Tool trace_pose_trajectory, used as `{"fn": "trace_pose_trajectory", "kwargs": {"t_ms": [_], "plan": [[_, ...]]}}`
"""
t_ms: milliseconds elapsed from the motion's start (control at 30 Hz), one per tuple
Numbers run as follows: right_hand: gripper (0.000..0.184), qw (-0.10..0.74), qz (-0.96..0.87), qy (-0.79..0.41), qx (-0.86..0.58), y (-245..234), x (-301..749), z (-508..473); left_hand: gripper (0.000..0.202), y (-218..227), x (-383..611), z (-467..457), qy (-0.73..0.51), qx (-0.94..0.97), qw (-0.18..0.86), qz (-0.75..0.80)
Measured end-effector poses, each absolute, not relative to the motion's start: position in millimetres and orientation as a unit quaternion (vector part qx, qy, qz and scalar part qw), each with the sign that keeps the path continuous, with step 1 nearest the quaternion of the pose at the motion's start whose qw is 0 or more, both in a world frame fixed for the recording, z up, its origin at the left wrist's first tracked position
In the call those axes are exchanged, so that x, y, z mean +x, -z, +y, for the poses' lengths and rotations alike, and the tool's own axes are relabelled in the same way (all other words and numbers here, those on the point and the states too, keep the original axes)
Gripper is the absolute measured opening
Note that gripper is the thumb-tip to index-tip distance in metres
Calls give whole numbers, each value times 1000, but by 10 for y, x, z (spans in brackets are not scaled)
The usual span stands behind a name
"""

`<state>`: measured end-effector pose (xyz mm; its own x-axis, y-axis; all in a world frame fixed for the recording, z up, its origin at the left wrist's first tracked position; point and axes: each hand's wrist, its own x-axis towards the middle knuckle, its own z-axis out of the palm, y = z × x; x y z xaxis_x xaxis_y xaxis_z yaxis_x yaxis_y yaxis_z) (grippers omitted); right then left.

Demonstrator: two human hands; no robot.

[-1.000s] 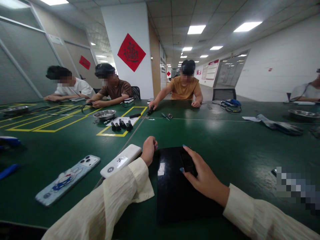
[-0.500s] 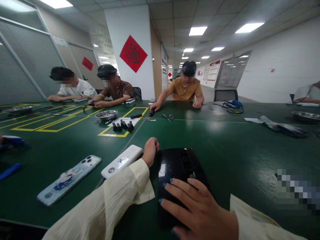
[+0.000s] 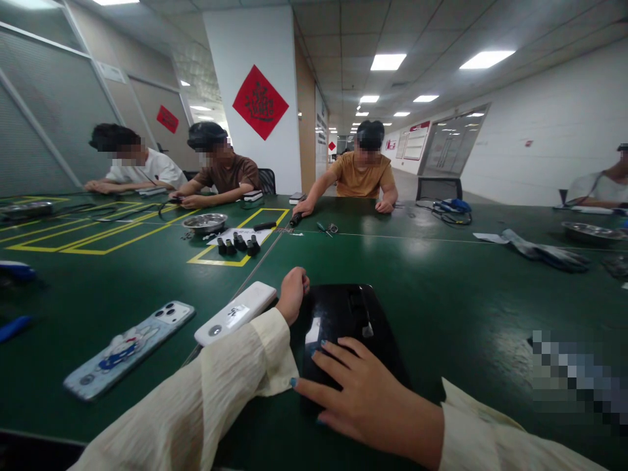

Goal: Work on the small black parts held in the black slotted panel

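Drawn back, right hand (image 3: 367, 398) (palm hidden) partly covers the black case (image 3: 336, 313).

Yellow tape (image 3: 220, 263) marks the far left part of the green table (image 3: 471, 314). Toward the table's near edge lie a black box (image 3: 331, 311), a flat white device (image 3: 238, 314) and, farther left, a phone (image 3: 130, 350) in a cartoon case. Toward the far edge are a metal bowl (image 3: 205, 226), a paper sheet (image 3: 228, 233), a screwdriver (image 3: 322, 228) and, well to the right, grey gloves (image 3: 544, 253).
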<state>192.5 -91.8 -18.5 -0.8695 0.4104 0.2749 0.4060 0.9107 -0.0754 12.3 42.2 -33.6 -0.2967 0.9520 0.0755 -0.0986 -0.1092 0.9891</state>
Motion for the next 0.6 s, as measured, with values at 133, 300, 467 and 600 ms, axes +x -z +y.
{"fn": "trace_pose_trajectory", "kwargs": {"t_ms": [133, 300, 467, 600], "plan": [[44, 131, -956, -2, -262, 178, 1826, -941, 16, 343, 115, 432, -623, 405, 426, 516], [56, 123, -933, -11, -338, 190, 1714, -978, 16, 348, 113, 429, -626, 403, 425, 515], [67, 115, -919, -36, -376, 251, 1613, -857, 15, 332, 129, 409, -632, 396, 427, 511], [63, 120, -913, -30, -390, 293, 1600, -746, 15, 328, 125, 396, -636, 395, 428, 507]]}}
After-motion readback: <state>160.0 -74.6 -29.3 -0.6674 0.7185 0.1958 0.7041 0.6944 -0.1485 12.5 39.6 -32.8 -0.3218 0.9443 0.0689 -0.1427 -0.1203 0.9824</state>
